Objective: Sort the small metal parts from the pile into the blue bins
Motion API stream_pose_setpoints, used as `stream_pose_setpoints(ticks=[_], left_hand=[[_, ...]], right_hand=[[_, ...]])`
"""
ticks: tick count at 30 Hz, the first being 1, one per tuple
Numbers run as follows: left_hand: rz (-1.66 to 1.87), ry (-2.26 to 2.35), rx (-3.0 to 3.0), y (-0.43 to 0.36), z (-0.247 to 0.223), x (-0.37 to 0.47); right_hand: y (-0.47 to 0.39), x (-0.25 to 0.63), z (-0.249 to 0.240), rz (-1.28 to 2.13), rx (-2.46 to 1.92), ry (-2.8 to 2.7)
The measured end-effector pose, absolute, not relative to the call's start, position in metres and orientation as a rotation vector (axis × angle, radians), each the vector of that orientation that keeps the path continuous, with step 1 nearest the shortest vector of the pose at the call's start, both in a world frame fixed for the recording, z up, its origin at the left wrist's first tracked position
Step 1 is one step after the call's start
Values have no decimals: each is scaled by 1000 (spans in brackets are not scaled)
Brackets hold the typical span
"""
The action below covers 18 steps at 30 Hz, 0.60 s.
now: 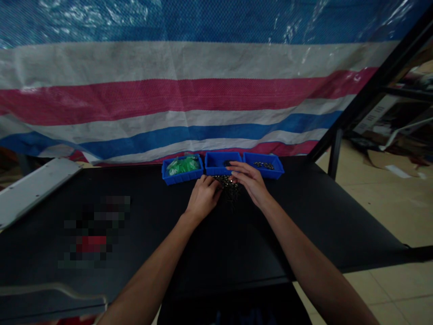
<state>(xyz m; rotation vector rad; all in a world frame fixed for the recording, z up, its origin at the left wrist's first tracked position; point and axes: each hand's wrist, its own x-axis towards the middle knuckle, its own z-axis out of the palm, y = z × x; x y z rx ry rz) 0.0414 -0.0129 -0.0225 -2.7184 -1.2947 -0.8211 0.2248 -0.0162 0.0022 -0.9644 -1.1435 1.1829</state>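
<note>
A loose pile of small shiny metal parts (pixel 232 192), screws by their look, lies on the black table in front of three blue bins. My left hand (pixel 204 197) rests at the pile's left edge, fingers bent down and pressed together; whatever is between the fingertips is hidden. Over the pile's right side is my right hand (pixel 249 181), its fingers stretched out and apart. Just beyond its fingertips, a small dark round thing (pixel 227 163) shows against the middle blue bin (pixel 214 158); whether a finger touches it is unclear.
The left blue bin (pixel 176 180) holds green plastic bags (pixel 184 165). Small metal parts (pixel 264 165) lie in the right blue bin (pixel 278 170). A white panel (pixel 34 192) sits at far left, near a blurred-out patch (pixel 91 243). Behind hangs a striped tarp (pixel 189 95).
</note>
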Motion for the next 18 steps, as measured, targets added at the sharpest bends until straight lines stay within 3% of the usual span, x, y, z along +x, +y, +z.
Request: stream_pose_setpoints(ticks=[10, 18], left_hand=[[-712, -1328, -2681, -11, -25, 41], [-1023, -1374, -2719, -9, -27, 39]], right_hand=[[-12, 227, -1, 1172, -963, -1139], [-10, 229, -3, 1117, -987, -1176]])
